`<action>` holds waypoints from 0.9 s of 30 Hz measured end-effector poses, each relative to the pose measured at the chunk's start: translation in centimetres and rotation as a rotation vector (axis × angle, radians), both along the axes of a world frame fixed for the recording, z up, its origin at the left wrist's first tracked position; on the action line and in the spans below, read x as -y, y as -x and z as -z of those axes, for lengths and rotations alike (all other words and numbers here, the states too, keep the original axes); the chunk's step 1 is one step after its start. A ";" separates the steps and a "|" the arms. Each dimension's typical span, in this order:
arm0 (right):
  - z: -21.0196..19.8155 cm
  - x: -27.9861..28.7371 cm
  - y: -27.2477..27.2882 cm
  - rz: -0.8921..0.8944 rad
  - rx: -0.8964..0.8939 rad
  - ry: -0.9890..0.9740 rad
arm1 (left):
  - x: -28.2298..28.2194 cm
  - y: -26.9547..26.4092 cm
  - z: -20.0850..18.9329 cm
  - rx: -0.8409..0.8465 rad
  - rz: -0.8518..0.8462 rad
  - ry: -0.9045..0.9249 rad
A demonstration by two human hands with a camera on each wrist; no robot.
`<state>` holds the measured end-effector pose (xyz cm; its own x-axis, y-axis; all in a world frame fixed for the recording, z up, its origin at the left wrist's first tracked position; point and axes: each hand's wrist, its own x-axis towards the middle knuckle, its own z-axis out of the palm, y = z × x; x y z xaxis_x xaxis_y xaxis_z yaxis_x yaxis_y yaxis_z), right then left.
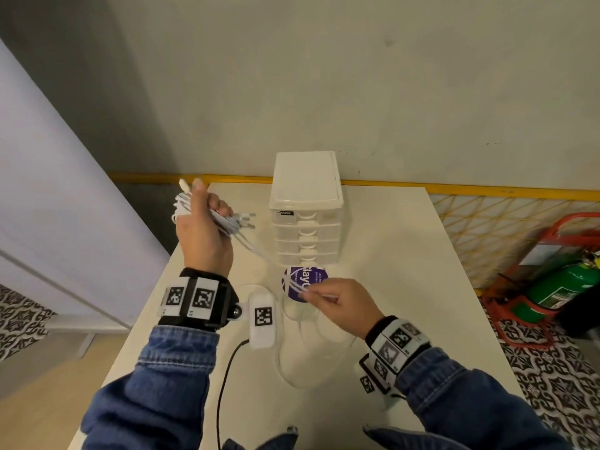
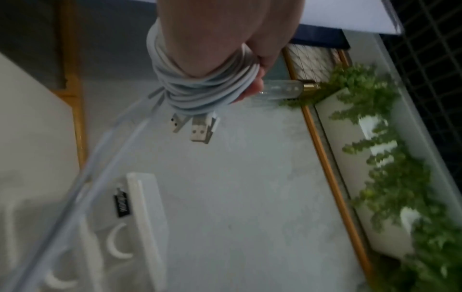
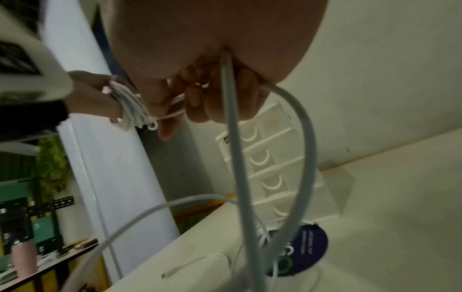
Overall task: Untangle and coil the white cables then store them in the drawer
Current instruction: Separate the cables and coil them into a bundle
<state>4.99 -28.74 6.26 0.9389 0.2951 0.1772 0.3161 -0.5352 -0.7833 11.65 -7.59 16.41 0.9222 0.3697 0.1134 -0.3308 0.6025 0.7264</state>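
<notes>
Left hand [image 1: 203, 232] fingers [image 2: 252, 87] clenched round coiled white cables [image 2: 200, 92]; right hand [image 1: 337, 303] fingers [image 3: 197, 102] pinch loose strands above cream counter [image 1: 406, 271]; drawer unit [image 1: 306, 209] beyond them, against plain wall [image 1: 357, 76].

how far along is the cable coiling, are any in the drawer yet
Partly done: several loops of white cables are already wound around the left hand. In hand: the right hand pinches the strands running to the coil. Left: loose cable on the table, and the drawer unit has every drawer closed, so nothing is visibly stored.

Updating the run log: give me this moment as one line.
left hand: grips coiled white cables | right hand: pinches loose strands | drawer unit: all drawers closed
</notes>
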 end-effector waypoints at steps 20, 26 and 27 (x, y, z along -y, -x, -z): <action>-7.8 0.8 -2.4 0.109 0.307 -0.326 | 5.2 4.8 5.6 -0.122 0.738 -0.827; -7.9 2.3 -3.6 0.088 0.275 -0.254 | 7.3 5.7 4.4 -0.057 0.992 -0.533; -7.6 2.6 -3.7 0.077 0.258 -0.228 | 7.2 5.6 4.1 -0.044 1.016 -0.486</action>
<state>8.72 -31.38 13.90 0.8725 0.1508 0.4648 0.4848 -0.3855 -0.7851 6.01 -14.78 12.34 0.7769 -0.6296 0.0008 0.1837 0.2278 0.9562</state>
